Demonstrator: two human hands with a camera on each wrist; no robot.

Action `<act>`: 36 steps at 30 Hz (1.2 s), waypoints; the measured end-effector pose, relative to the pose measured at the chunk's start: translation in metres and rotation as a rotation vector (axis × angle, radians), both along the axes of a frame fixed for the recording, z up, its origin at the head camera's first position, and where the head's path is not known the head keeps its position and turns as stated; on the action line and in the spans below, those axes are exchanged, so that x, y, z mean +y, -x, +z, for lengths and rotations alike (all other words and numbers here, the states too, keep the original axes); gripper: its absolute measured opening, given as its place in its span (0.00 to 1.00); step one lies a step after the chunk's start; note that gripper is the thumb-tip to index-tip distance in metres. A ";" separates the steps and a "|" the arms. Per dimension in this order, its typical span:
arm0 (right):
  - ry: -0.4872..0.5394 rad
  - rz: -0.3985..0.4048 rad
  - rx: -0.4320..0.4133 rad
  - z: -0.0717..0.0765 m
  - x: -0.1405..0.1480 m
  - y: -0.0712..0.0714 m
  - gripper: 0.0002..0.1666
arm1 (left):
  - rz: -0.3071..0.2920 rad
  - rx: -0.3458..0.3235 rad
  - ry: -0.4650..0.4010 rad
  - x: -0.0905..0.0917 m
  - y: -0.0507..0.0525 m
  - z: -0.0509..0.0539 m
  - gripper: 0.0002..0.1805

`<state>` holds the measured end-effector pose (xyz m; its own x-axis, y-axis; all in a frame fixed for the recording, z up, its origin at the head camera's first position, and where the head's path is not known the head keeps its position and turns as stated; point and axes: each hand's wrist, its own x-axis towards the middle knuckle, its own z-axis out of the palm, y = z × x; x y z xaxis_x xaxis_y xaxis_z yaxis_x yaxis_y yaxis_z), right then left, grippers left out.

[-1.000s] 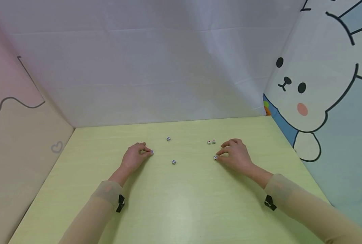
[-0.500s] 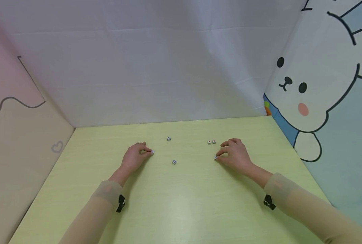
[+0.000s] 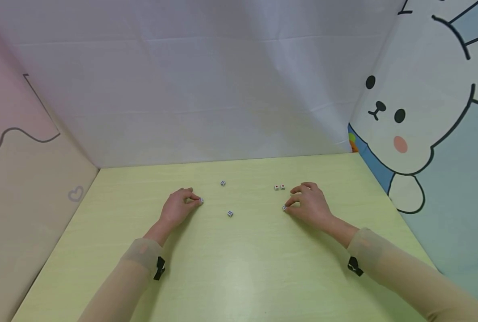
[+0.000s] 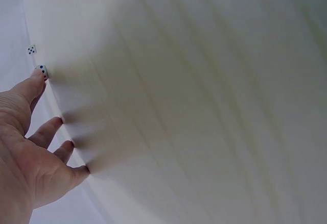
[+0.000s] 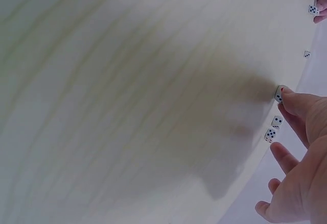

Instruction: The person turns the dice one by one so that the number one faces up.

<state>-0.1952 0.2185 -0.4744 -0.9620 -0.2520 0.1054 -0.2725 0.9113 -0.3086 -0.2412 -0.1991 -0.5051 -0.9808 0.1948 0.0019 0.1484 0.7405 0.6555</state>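
My left hand [image 3: 177, 207] pinches a white die [image 3: 201, 201] between thumb and forefinger at the tabletop; its other fingertips touch the table in the left wrist view. On the right, my right hand [image 3: 310, 205] pinches another die [image 5: 279, 94] by thumb and forefinger, low at the surface. Two dice, one of them this die [image 3: 277, 188], lie side by side just beyond the right hand, red pips up. Between the hands sit two more separate dice: a far die [image 3: 222, 183] and a nearer die [image 3: 230, 214].
The pale yellow-green table [image 3: 239, 264] runs back to a white cloth wall [image 3: 206, 89]. A pink and cream panel [image 3: 29, 188] borders the left side. A panel with a cartoon rabbit [image 3: 420, 98] stands along the right.
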 end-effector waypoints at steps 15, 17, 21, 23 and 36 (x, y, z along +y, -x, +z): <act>-0.057 0.059 0.077 -0.001 0.000 0.002 0.04 | 0.004 0.003 0.007 0.001 0.002 0.002 0.10; -0.058 0.059 0.078 -0.001 0.000 0.002 0.05 | 0.003 -0.001 0.006 0.001 0.001 0.003 0.10; -0.056 0.058 0.075 0.000 0.000 0.002 0.05 | 0.005 -0.008 0.005 0.001 0.001 0.004 0.10; -0.054 0.058 0.074 0.000 0.000 0.001 0.05 | 0.006 -0.008 0.005 0.001 0.001 0.004 0.10; 0.341 -0.060 -0.093 -0.001 -0.002 -0.005 0.10 | 0.005 -0.005 0.012 0.002 -0.002 0.004 0.10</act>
